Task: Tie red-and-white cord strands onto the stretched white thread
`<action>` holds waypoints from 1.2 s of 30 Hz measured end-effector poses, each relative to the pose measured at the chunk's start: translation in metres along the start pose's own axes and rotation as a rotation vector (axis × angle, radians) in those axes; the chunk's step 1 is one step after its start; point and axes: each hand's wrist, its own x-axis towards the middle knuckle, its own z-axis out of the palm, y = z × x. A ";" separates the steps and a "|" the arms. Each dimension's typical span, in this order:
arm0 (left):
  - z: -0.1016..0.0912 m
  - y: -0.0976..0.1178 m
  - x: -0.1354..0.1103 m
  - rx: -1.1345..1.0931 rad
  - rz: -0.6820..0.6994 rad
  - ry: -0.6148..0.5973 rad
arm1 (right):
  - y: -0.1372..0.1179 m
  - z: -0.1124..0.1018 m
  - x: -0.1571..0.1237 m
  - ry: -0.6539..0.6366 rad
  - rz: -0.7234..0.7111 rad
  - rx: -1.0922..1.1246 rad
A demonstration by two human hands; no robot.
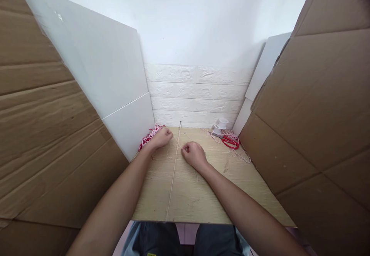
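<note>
A long pale cord (172,175) runs taut from a small dark hook (180,123) at the wall down to the front edge of the wooden board (214,194). My left hand (163,138) is closed on the left of this cord, fingertips pinched together. To its right and a little nearer me, my right hand (194,154) is closed in a pinch too. A thin thread (178,144) stretches between both hands' fingertips and crosses the long cord. Loose thin strands lie near the hands. The thread's ends are hidden in my fingers.
Pink-and-red cord (148,137) is heaped at the back left. Red-handled scissors (232,142) lie among pink cord at the back right, beside white spools (222,123). Cardboard walls (58,132) and white panels (121,63) enclose both sides.
</note>
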 end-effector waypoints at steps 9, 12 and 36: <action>-0.005 -0.008 0.008 -0.074 -0.137 0.386 | 0.000 -0.001 0.000 0.003 0.006 -0.008; -0.008 -0.002 0.003 -0.243 -0.183 0.411 | -0.001 -0.001 0.000 -0.007 0.020 -0.012; -0.035 0.028 -0.017 -0.929 -0.073 -0.356 | 0.003 -0.002 -0.001 0.010 0.044 -0.043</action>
